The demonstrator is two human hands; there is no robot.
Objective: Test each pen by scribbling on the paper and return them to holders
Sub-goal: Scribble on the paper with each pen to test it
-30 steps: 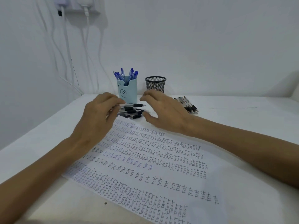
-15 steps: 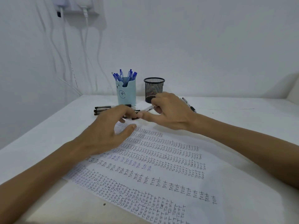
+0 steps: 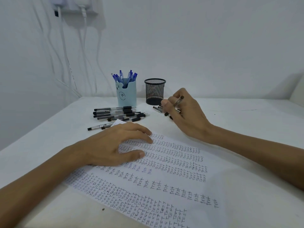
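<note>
Since half a second ago, the right hand (image 3: pixel 185 116) has moved off the pen pile to just right of the mesh holder (image 3: pixel 155 91). Its fingers are curled round one black pen (image 3: pixel 179 100), held tilted. The left hand (image 3: pixel 115 145) has drawn back and lies flat, fingers spread, on the paper (image 3: pixel 164 178) in front of that holder. Loose black pens (image 3: pixel 118 113) lie to the holder's front left, and the blue holder (image 3: pixel 126 96) stands just left of it.

black pen pile (image 3: pixel 118 113) in front of blue holder (image 3: pixel 127 97), mesh holder (image 3: pixel 154 91) top unblocked, gap btwn the two
</note>
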